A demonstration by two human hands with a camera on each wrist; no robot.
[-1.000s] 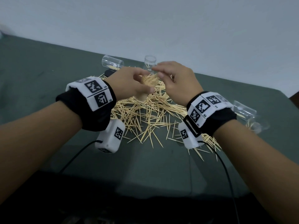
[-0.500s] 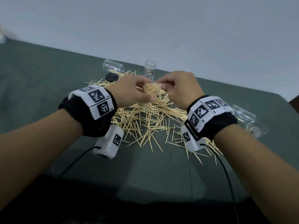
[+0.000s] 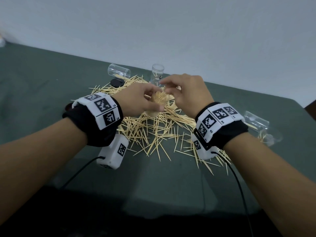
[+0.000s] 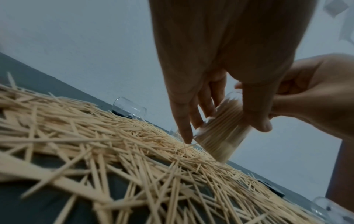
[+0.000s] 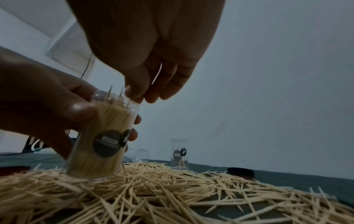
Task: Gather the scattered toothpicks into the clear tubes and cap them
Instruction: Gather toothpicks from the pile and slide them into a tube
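A clear tube (image 3: 158,104) packed with toothpicks stands tilted on the toothpick pile (image 3: 153,132) spread over the green table. My left hand (image 3: 156,100) grips the tube around its side, thumb toward me. In the right wrist view the tube (image 5: 103,136) shows a dark round label and a few toothpick tips poking above its rim. My right hand (image 3: 165,87) hovers just over the tube's mouth with fingers curled. It pinches a thin toothpick (image 5: 159,72) that points down into the opening.
An empty clear tube (image 3: 118,72) lies on its side at the back left beside a black cap (image 3: 117,82). Another tube (image 3: 157,74) stands upright behind my hands. A third tube (image 3: 255,123) lies at the right. The wall runs close behind.
My right hand's fingertips have risen from beside the tube's rim to just above its mouth. The left hand keeps its grip on the tube in about the same place.
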